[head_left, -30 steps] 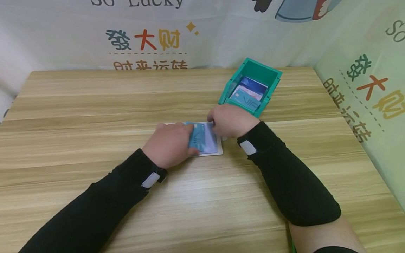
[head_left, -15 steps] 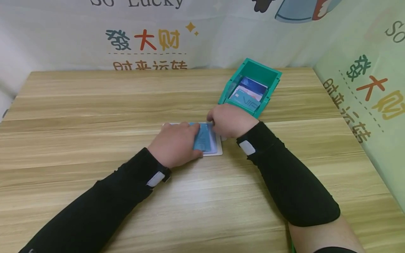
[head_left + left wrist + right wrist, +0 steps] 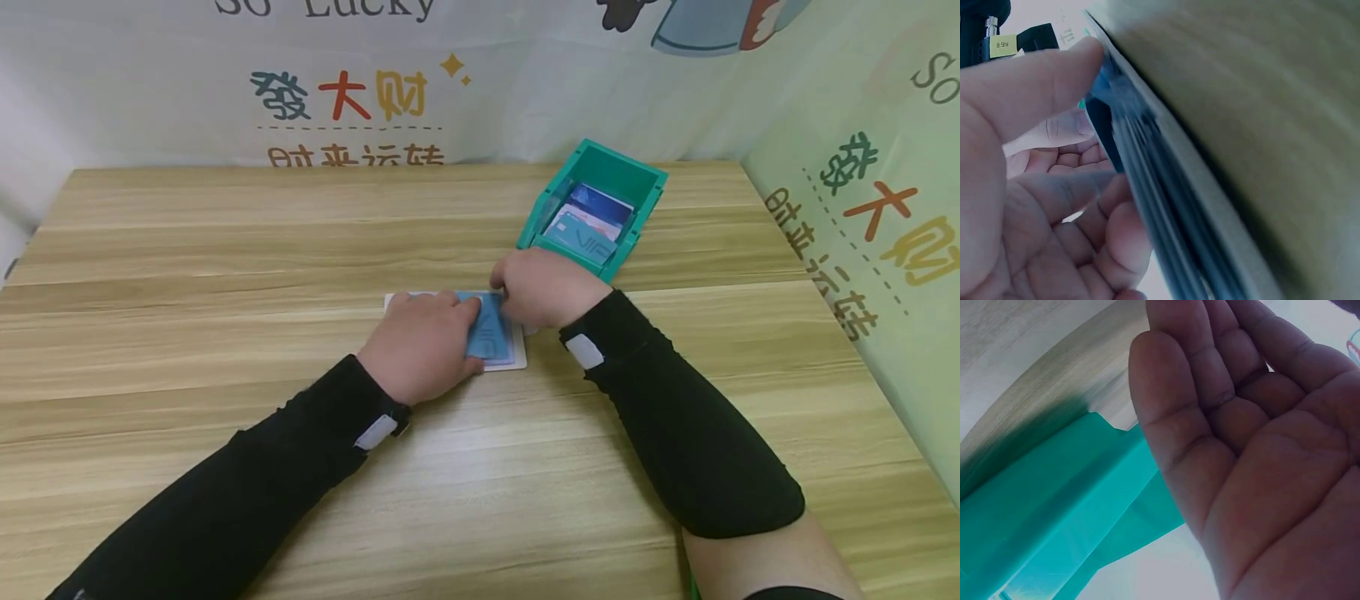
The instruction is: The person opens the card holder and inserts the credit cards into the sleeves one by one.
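A white-edged card booklet lies on the wooden table, a pale lavender surface showing inside its margin. Over it, my left hand grips a light-blue card, thumb on the near side and fingers on the far side. The layered page edges show in the left wrist view beside that hand's thumb and curled fingers. At the booklet's upper right, my right hand pinches the page edge with bent fingers. Its curled fingers fill much of the right wrist view, where the pinched edge is hidden.
Just behind my right hand stands a green plastic bin holding several cards, a blue VIP card at the front. Printed cloth hangs behind the table and along its right side.
My left hand has slid to the right with the light-blue card, which now covers most of the lavender surface. The right hand stays nearly in place.
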`<act>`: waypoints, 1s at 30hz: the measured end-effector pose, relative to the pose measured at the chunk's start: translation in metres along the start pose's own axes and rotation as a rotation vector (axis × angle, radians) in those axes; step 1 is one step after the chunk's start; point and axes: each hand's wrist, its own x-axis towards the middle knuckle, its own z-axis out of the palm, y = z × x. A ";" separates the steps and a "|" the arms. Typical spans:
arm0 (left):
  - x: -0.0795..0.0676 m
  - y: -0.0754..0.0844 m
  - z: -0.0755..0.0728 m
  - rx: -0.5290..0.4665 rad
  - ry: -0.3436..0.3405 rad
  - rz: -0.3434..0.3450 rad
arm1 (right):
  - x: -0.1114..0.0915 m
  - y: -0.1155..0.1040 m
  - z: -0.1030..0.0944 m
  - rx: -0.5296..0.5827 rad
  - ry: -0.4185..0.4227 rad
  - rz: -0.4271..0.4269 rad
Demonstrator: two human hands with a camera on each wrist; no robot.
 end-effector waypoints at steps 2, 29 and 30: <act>-0.001 0.000 0.000 0.020 0.018 -0.010 | 0.001 0.000 0.001 0.001 0.001 -0.005; -0.011 -0.021 -0.014 -0.097 0.147 -0.129 | -0.002 -0.006 0.005 -0.011 -0.031 -0.018; -0.012 -0.025 -0.016 -0.110 0.142 -0.142 | -0.002 -0.007 0.005 -0.024 -0.029 -0.017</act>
